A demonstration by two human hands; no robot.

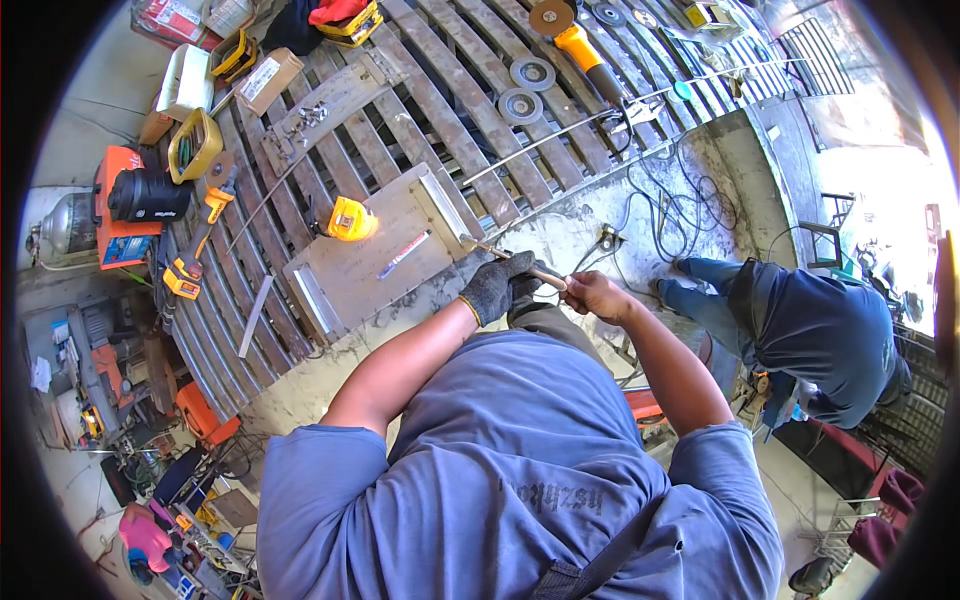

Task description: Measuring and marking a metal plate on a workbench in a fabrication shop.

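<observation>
My left hand (493, 286), in a dark grey work glove, is closed around a thin rod-like tool (545, 277) held level in front of my body. A small metal end (469, 242) sticks out past the glove toward the bench. Bare and closed, my right hand (592, 296) pinches the other end of the tool; its exact kind is unclear. Just beyond my hands, a flat metal plate (350, 280) with raised strips along two sides lies on the slatted bench. On the plate rest a red and white marker (404, 254) and a small yellow and black device (351, 219).
Yellow angle grinders lie at the bench's left (205, 240) and far side (588, 58), with grinding discs (532, 73) nearby. An orange machine (122, 215) stands far left. Cables (670, 210) coil on the floor to the right, where another person (820, 335) bends over.
</observation>
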